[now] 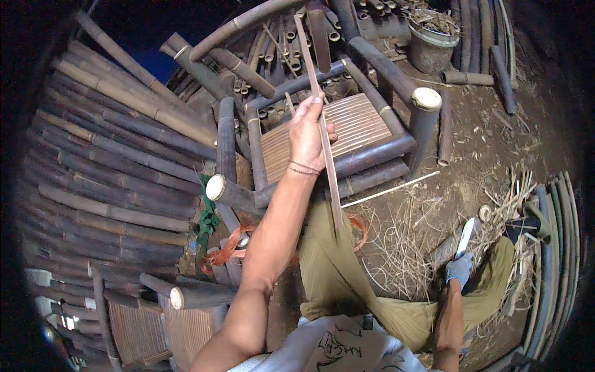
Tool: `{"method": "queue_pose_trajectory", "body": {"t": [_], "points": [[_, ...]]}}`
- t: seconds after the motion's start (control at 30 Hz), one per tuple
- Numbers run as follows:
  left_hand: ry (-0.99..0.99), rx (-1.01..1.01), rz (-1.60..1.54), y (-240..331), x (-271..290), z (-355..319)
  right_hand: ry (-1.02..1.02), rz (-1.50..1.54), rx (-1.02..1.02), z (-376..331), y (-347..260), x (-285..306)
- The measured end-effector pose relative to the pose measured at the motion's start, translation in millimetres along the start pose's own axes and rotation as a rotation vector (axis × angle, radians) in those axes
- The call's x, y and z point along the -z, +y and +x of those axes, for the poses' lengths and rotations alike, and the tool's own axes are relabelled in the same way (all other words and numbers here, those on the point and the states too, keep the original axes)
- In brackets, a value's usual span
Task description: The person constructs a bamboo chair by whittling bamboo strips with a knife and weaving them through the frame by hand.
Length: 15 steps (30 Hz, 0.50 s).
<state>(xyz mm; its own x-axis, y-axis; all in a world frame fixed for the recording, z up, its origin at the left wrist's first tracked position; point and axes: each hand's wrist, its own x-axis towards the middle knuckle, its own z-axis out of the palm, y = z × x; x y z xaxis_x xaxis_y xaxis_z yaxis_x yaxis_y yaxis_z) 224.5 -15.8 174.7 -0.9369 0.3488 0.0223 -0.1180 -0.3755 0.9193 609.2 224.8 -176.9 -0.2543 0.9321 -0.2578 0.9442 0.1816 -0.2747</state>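
Observation:
My left hand is closed around a long, thin bamboo strip, held out in front of me. The strip's lower end reaches down to my trouser knee, and its upper end crosses in front of a dark bamboo chair with a slatted seat. Off to the right and low, my right hand wears a grey-blue glove and grips a knife, its pale blade pointing up and away. The handle is hidden in the glove. Near the blade, a short piece of bamboo lies among shavings.
Thin bamboo shavings cover the ground between my legs. Long bamboo poles are stacked at left. Orange twine lies by the chair leg. A second slatted bamboo piece stands lower left. A bucket of scraps is at the back right.

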Motion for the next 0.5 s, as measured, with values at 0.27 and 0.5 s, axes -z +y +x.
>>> {"method": "queue_pose_trajectory", "body": {"t": [0.27,0.5], "points": [[-0.027,-0.594,1.035,-35.5,25.2,111.1,0.576,0.457,0.783,33.0,-213.9,195.3],[0.083,-0.634,1.306,-76.4,117.9,213.4,0.615,0.62,1.15,49.7,-427.3,261.3]]}}
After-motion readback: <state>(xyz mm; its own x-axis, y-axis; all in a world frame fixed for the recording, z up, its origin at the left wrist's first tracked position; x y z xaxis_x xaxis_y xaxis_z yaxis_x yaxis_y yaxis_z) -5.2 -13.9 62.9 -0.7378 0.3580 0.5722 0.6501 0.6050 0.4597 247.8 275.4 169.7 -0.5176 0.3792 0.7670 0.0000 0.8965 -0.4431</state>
